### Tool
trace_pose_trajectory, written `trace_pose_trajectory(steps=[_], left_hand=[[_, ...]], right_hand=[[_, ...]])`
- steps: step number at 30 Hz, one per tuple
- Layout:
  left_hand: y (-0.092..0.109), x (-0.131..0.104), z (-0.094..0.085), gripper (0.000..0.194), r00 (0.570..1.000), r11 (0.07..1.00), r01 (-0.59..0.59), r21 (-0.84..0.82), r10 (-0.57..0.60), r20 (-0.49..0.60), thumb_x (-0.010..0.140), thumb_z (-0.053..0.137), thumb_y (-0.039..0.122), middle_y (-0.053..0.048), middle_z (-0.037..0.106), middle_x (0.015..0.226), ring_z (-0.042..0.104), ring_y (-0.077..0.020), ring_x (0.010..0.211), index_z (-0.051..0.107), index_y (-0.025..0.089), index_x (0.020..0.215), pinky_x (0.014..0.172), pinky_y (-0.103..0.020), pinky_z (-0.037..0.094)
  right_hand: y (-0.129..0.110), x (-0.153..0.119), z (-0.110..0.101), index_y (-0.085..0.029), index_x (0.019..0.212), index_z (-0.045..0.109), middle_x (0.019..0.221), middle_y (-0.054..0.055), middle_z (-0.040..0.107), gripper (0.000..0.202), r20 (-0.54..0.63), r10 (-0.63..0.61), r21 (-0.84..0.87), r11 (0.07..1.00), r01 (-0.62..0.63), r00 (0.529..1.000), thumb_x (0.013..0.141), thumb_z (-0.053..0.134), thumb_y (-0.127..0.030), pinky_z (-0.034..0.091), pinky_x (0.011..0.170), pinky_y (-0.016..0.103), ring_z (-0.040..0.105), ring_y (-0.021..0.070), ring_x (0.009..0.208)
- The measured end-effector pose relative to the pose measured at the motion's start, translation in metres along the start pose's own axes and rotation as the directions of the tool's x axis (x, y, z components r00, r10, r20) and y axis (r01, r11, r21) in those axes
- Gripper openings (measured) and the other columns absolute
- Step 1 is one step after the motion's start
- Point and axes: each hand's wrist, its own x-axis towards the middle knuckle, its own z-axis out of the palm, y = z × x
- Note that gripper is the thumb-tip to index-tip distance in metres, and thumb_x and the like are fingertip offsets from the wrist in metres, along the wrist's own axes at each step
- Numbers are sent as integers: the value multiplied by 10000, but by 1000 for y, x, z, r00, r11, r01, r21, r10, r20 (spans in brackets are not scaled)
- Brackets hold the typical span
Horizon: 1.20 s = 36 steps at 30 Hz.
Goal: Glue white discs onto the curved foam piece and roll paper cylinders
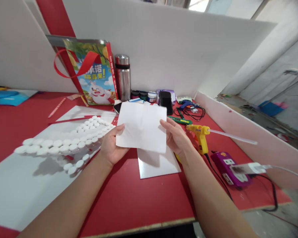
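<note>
Two hands of mine are on one white sheet [141,129], raised above the red table [129,201] in front of me. My left hand [114,145] pinches its left edge, thumb flat on the near face and the other fingers passing behind, mostly hidden. My right hand [177,135] has the right edge in the same way, thumb tip over the front and fingers curled at the back. Both grips are closed down to the thickness of the sheet, which shows a faint upright crease near its middle.

Below it, partly covered by it, a glossy white board [159,167] lies on the table. To my left, just beyond that forearm, a structure of white round pieces [62,145] sits on a larger pale panel [20,191], with a thin red stick [69,121] lying behind it. Near my right hand are a green cutter [181,120] and a yellow glue gun [200,135], a clear glue stick [234,136] jutting from its rear. Further right is a purple power strip [230,170] with a white plug [248,168] over it. Along the back I see a colourful bag [99,76], a steel flask [123,79] just beside it, small jars [152,97] and a black phone [166,101].
</note>
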Motion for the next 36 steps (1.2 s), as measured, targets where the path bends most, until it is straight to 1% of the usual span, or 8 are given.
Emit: trace_pose_trajectory(steps=[5,7,10,13,19,24,31,36], left_hand=[[-5,5,-5,339,993,991,-121,63,121,11,904,657,187,-102,794,1105,750,-216,1002,707,102,1229,952,-331,601],[-8,5,-7,382,973,956,-229,185,223,54,869,721,203,-108,791,1112,752,-229,997,707,116,1240,932,-339,603],[-10,3,-9,647,889,814,-453,364,444,113,830,780,214,-68,787,1133,752,-209,967,583,230,1446,869,-306,603],[-10,1,-9,853,828,707,-541,454,542,144,829,783,204,-24,791,1123,741,-166,890,398,355,1575,803,-258,593],[-10,7,-18,304,756,494,-571,655,628,185,820,791,260,-21,781,1111,669,-191,1069,805,245,1124,977,-285,534],[-10,9,-21,359,722,421,-600,680,651,234,765,832,226,7,665,907,579,-138,826,811,274,1120,778,-227,505],[-7,5,-20,297,651,173,-615,769,662,372,834,780,226,21,511,810,422,-122,690,810,281,1124,708,-237,417],[-7,7,-22,191,611,36,-619,784,649,453,874,729,213,16,525,832,462,-123,699,806,244,1047,728,-269,426]], right_hand=[[0,-1,4,-293,1603,320,780,-51,720,1077,11,-60,-12,998,60,998,678,870,-277,532,578,273,637,137,598],[2,-1,4,-326,1558,428,788,-51,724,960,16,-177,-111,978,177,984,695,843,-259,535,594,291,629,146,619],[6,2,1,-284,1177,769,831,-9,745,432,-8,-324,-270,912,310,946,746,796,-296,546,680,333,641,170,701],[9,5,-3,-247,883,826,893,23,768,140,-6,-352,-325,886,331,936,766,771,-302,530,770,355,658,193,798],[9,7,-7,-262,991,826,800,8,696,257,-10,-351,-361,874,324,936,745,805,-334,492,686,343,587,188,716],[8,6,-5,-252,1002,823,686,-15,593,275,-54,-370,-376,868,325,927,742,806,-340,423,622,318,477,163,633],[6,5,-6,-210,952,820,586,-46,467,211,-52,-433,-453,813,365,900,772,784,-313,312,553,287,368,124,560],[6,9,-13,-204,904,810,717,-2,622,153,-2,-476,-515,754,407,879,802,767,-311,411,635,311,502,143,633]])
